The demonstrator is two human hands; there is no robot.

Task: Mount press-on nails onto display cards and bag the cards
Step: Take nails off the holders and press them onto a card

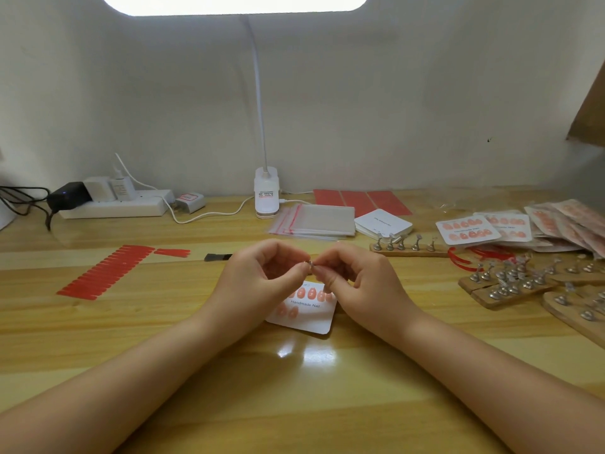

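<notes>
Holding small nail stand (310, 264) between both hands, left hand (262, 273) and right hand (357, 276) pinching it above half-filled card (302, 317) on table (163, 322). We judge: freeing nail; next, press into empty slot.

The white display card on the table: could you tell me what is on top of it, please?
The white display card carries pink press-on nails and "Handmade Nail" print. The left hand and right hand hover above, hiding its upper edge.
</notes>
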